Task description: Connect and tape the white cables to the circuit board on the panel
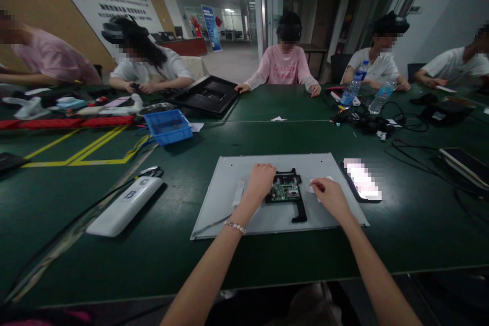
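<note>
A green circuit board point(284, 192) sits in a black plastic frame point(300, 211) on a pale flat panel point(217, 183), which lies on the table before me. My left hand point(262, 181) is closed at the frame's left edge, its fingertips hidden behind the knuckles. To the right of the board, my right hand point(330, 196) pinches its thumb and fingers together over a small white piece point(310, 189); whether it grips that piece, I cannot tell. A white strip point(239, 193) lies on the panel left of my left hand.
Right of the panel lies a lit phone point(362, 179). A white power bank point(126, 206) with a cable is at the left. Farther off are a blue bin point(168, 127), a black monitor housing point(208, 96) and bottles point(353, 84). Several people sit across the green table point(183, 265).
</note>
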The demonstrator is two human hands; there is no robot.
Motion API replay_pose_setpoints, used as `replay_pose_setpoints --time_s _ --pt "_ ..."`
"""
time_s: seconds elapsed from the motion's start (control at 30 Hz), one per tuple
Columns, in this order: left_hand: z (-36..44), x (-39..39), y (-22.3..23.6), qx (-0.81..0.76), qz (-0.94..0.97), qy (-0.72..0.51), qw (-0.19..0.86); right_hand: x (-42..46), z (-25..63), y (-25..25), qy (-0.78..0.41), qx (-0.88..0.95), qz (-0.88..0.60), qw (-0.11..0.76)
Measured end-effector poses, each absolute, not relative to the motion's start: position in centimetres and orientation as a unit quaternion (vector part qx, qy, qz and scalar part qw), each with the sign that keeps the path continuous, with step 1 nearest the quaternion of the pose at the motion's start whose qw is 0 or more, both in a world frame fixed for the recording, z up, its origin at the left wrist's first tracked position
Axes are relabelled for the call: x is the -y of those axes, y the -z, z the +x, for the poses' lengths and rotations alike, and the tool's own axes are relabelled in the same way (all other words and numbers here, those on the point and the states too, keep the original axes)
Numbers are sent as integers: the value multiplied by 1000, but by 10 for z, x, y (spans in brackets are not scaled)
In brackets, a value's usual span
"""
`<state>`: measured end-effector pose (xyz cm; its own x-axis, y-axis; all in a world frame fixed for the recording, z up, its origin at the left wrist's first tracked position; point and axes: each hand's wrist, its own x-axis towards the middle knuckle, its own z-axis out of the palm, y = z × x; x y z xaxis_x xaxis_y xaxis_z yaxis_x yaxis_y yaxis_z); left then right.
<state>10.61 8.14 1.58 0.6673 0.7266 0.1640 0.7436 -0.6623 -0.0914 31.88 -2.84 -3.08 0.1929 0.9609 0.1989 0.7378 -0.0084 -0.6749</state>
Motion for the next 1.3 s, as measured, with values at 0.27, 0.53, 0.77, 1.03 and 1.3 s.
replay_pose_setpoints --time_s 0.27,0.53,0.77,1.03,1.3 --pt "116 -96 -22 409 -907 62 80 29 319 30 -167 609 -693 347" --pt "125 -105 -18 445 -891 66 51 28 319 30 -166 613 -688 351" --pt "102 -91 -21 484 -870 97 19 27 320 34 -168 605 -685 370" --pt "59 -66 -15 393 -896 155 -137 29 316 28 -168 604 -679 381" --pt "49 -61 -15 328 -890 143 -284 27 317 31 -165 600 -693 365"
